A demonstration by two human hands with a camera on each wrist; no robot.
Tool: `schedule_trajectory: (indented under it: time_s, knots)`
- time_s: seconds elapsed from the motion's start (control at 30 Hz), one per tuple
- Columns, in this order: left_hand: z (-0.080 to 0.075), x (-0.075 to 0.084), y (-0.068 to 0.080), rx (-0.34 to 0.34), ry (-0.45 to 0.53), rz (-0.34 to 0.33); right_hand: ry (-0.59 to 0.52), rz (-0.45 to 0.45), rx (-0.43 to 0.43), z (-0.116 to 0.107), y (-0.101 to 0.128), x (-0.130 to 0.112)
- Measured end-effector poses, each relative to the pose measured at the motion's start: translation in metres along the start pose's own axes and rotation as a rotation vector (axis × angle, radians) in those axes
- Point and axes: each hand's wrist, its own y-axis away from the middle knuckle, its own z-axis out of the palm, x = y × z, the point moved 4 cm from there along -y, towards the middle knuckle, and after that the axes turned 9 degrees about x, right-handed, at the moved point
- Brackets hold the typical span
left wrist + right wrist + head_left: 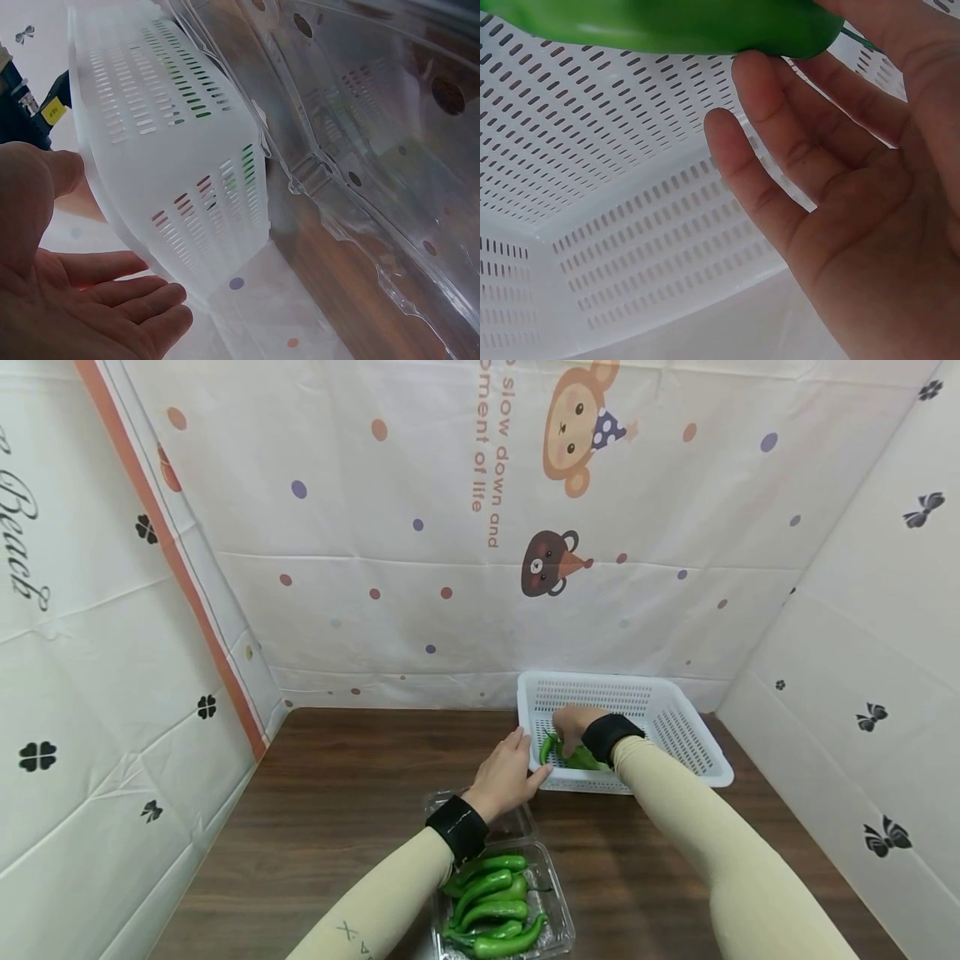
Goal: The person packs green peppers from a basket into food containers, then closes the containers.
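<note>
A white perforated plastic basket (693, 727) stands at the back right of the table. Inside it, my right hand (576, 723) pinches a large green pepper (667, 26) near its stem end, thumb on one side and fingertips on the other. More green peppers (585, 758) lie beneath that hand, partly hidden by it. At the basket's left rim rests my left hand (504, 777), its thumb touching the edge and its fingers extended along the outer wall (165, 165). In front, a clear plastic box (561, 902) holds several long green peppers (495, 910).
The box's clear lid (517, 827) is folded back towards the basket, below my left forearm. Brown wood-grain table (337, 810) extends left of the box. Patterned white sheets (360, 635) enclose the back and both sides.
</note>
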Motion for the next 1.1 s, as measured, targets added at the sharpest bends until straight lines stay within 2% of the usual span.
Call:
schedule_trajectory:
  time_s: [0.4, 0.73, 1.1]
  knots:
    - [0.000, 0.000, 0.000, 0.007, -0.008, 0.006, -0.050, 0.016, 0.028, -0.003, 0.001, 0.003]
    - [0.000, 0.000, 0.000, 0.034, -0.001, 0.021, -0.058, -0.038, 0.092, -0.011, 0.005, 0.007]
    - [0.002, 0.000, 0.001, 0.017, 0.008, 0.006, -0.104, -0.089, 0.163, -0.020, 0.014, 0.012]
